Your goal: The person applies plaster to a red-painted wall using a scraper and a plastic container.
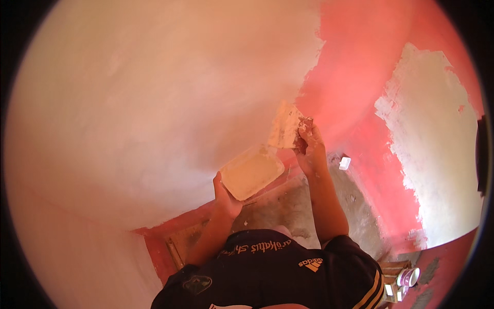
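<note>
Against the wall, putty knife point(284, 126) gripped in right hand point(309, 147), tray point(252, 171) just below-left, gripped by left hand point(225, 198).

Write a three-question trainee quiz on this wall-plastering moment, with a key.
1. True or false: the right hand grips a broad putty knife whose blade is coated with pale filler.
2. What does the left hand hold? A) a paint roller B) a flat rectangular tray of pale filler C) a bucket
3. Fill in: the part of the wall not yet covered with filler is ____ in colour.

Key
1. True: the blade lies against the wall at the edge of the white coat.
2. B: the hand holds it by its lower corner, just below the knife.
3. Red.
</note>
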`<state>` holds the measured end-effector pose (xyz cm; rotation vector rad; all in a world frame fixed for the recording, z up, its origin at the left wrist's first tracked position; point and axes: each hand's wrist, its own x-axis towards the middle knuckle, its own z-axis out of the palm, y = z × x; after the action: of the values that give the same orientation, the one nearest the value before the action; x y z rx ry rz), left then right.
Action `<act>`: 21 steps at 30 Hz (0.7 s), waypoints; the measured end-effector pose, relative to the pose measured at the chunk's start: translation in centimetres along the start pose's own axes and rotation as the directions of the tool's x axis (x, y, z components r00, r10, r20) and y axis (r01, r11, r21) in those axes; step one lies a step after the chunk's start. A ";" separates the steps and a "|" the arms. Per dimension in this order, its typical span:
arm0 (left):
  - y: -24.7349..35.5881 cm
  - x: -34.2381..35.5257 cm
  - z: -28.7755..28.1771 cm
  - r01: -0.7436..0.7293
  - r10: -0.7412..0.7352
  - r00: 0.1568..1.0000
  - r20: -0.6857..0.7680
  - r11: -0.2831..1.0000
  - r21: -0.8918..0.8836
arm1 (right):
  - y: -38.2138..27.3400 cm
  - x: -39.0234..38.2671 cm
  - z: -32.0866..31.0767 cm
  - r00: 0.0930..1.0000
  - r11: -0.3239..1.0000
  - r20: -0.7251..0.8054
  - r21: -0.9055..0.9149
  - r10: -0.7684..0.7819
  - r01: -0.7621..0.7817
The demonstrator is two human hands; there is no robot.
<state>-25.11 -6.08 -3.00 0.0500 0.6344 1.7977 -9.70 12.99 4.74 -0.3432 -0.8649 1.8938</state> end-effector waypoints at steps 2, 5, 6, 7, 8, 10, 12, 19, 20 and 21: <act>-0.2 0.6 -1.5 0.028 -0.028 1.000 0.004 0.999 -0.015 | 0.8 0.6 -0.8 1.000 1.000 -0.030 -0.011 0.008 -0.008; -1.5 2.6 -4.8 0.022 -0.020 0.997 0.071 0.999 -0.036 | 1.4 1.3 -1.3 0.999 0.999 -0.036 -0.039 0.008 -0.009; -2.0 3.1 -5.8 0.015 -0.013 0.997 0.078 1.000 -0.017 | 1.7 1.6 -1.3 1.000 0.998 -0.027 -0.056 -0.007 0.006; -2.5 3.7 -6.5 0.003 -0.003 0.996 0.093 1.000 -0.001 | 2.0 1.9 -1.7 1.000 0.998 -0.002 -0.061 -0.019 0.019; -2.9 4.2 -6.7 -0.021 0.022 0.992 0.127 1.000 -0.007 | 2.2 2.4 -2.2 0.999 0.994 -0.012 -0.101 -0.044 0.043; -3.7 5.0 -7.6 -0.055 0.047 0.990 0.136 0.997 0.060 | 2.2 3.2 -2.6 0.996 0.985 0.022 -0.145 -0.087 0.090; -5.2 5.1 -10.2 -0.109 0.105 0.981 0.160 0.994 0.014 | 2.1 2.9 -2.4 0.990 0.981 0.114 -0.165 -0.088 0.106; -7.5 2.2 -10.8 -0.312 0.331 0.934 0.133 0.940 -0.140 | -3.8 2.5 2.0 0.826 0.808 0.270 -0.205 -0.496 0.552; -7.8 2.0 -11.1 -0.331 0.350 0.930 0.113 0.930 -0.161 | -5.3 3.3 3.0 0.788 0.793 0.299 -0.138 -0.538 0.593; -8.4 1.8 -11.0 -0.343 0.365 0.926 0.101 0.921 -0.183 | -7.2 4.1 4.0 0.748 0.753 0.321 -0.140 -0.580 0.643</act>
<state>-22.17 -7.30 -16.60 0.1835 0.3974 2.1721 -9.10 16.76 13.12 0.0634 -1.2172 1.2172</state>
